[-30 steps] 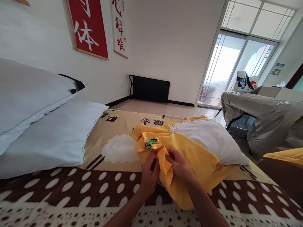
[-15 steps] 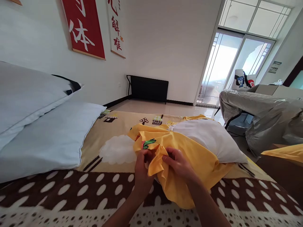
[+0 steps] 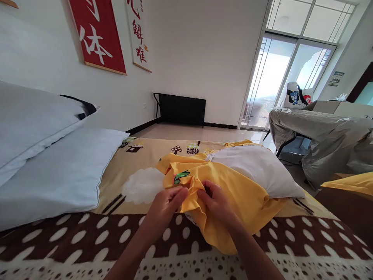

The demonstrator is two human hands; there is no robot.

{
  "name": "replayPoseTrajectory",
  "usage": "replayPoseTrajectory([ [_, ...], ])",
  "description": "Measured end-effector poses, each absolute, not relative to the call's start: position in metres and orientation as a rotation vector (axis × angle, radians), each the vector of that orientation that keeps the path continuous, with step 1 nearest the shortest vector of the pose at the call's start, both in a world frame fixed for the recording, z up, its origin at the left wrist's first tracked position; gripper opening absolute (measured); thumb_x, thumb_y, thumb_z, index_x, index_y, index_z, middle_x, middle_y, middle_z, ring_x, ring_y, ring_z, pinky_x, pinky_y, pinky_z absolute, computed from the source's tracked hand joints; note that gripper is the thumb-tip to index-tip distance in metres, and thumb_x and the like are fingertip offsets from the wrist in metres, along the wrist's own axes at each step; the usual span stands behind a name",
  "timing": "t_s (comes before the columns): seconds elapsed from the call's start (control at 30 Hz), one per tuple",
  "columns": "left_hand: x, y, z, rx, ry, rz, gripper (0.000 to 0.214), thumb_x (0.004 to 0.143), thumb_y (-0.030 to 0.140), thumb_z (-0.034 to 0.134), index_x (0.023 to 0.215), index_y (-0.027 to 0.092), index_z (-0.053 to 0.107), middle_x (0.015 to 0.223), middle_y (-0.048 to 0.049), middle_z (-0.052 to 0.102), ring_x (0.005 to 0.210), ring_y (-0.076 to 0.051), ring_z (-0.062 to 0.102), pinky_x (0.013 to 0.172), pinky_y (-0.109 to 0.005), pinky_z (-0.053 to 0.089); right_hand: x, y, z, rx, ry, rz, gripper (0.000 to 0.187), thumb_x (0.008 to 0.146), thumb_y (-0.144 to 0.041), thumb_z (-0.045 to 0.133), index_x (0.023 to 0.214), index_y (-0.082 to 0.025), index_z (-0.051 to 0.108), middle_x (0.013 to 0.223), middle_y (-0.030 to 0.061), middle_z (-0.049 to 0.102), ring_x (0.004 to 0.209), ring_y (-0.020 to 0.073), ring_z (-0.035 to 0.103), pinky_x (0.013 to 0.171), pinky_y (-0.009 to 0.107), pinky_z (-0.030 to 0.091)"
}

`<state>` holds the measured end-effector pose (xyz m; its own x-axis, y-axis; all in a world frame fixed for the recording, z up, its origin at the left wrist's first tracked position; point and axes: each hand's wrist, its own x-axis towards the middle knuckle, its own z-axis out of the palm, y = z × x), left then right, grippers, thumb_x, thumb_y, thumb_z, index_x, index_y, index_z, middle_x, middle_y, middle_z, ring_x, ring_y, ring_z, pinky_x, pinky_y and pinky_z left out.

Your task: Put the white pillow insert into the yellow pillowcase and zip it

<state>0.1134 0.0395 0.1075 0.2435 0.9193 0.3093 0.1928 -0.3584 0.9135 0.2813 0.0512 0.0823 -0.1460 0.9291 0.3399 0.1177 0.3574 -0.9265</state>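
A yellow pillowcase point(image 3: 233, 190) with a green leaf print lies bunched across the bed, covering part of a white pillow point(image 3: 250, 167). The bare part of that pillow shows at the back right of the cloth. My right hand point(image 3: 217, 202) pinches a gathered fold of the pillowcase between thumb and fingers. At the near left edge of the same fold, my left hand point(image 3: 169, 202) is closed, thumb against fingers, on the cloth's edge. Its fingertips partly hide what they grip. A pale patch shows under the fabric just below the hands.
White pillows point(image 3: 64, 171) are stacked at the left on the patterned blanket point(image 3: 110, 237). To the right are a plastic-covered table point(image 3: 317, 120) bearing a bag, and yellow cloth point(image 3: 352, 184) over a cardboard box point(image 3: 335, 206). A black folded frame point(image 3: 182, 111) leans against the far wall.
My left hand has shifted left and turned, coming out from beneath the fold to its edge. My right hand keeps its pinch, and the view has moved slightly.
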Motion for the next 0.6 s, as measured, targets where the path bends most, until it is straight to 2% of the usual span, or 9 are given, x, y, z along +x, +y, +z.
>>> replayPoseTrajectory([
  [0.1,0.117,0.033,0.115,1.809,1.142,1.097,0.026,0.073,0.041,0.059,0.074,0.016,0.065,0.067,-0.0022,0.059,0.064,-0.018,0.051,0.060,-0.024,0.044,0.278,0.048,0.082,-1.017,-1.610,0.816,0.020,0.082,-0.037,0.049,0.075,-0.018,0.051,0.068,-0.0019,0.051,0.062,0.0111,0.044,0.057,0.024,0.037],
  [0.2,0.119,0.035,0.113,1.718,1.163,1.122,0.028,0.072,0.042,0.059,0.064,0.015,0.061,0.059,-0.0006,0.054,0.054,-0.013,0.043,0.048,-0.021,0.037,0.275,0.043,0.083,-1.048,-1.675,0.720,0.016,0.084,-0.033,0.048,0.076,-0.019,0.050,0.070,-0.0022,0.051,0.064,0.0116,0.045,0.060,0.024,0.036],
  [0.37,0.118,0.042,0.111,1.507,1.056,1.074,0.026,0.066,0.039,0.070,0.064,0.015,0.061,0.056,0.0013,0.055,0.050,-0.012,0.045,0.044,-0.020,0.036,0.273,0.039,0.084,-1.079,-1.747,0.595,0.012,0.085,-0.029,0.048,0.077,-0.020,0.051,0.073,-0.0020,0.054,0.066,0.0121,0.046,0.060,0.025,0.035],
  [0.43,0.118,0.045,0.110,1.406,1.046,1.037,0.028,0.064,0.039,0.073,0.073,0.014,0.064,0.061,-0.0007,0.060,0.056,-0.015,0.054,0.048,-0.022,0.042,0.273,0.040,0.084,-1.061,-1.777,0.556,0.013,0.085,-0.028,0.048,0.076,-0.020,0.052,0.073,-0.0019,0.054,0.065,0.0117,0.046,0.060,0.025,0.035],
  [0.5,0.117,0.047,0.107,1.303,1.012,0.995,0.040,0.062,0.040,0.075,0.089,0.013,0.066,0.071,-0.0043,0.066,0.066,-0.021,0.062,0.053,-0.025,0.048,0.274,0.041,0.084,-1.050,-1.777,0.554,0.015,0.085,-0.028,0.049,0.073,-0.019,0.052,0.070,-0.0021,0.054,0.063,0.0112,0.044,0.060,0.025,0.035],
  [0.6,0.117,0.049,0.106,1.198,0.941,0.962,0.052,0.062,0.040,0.076,0.105,0.013,0.064,0.084,-0.0082,0.070,0.080,-0.025,0.066,0.061,-0.028,0.052,0.274,0.042,0.082,-1.069,-1.715,0.611,0.019,0.084,-0.031,0.051,0.069,-0.019,0.053,0.064,-0.0027,0.051,0.060,0.0105,0.043,0.058,0.024,0.034],
])
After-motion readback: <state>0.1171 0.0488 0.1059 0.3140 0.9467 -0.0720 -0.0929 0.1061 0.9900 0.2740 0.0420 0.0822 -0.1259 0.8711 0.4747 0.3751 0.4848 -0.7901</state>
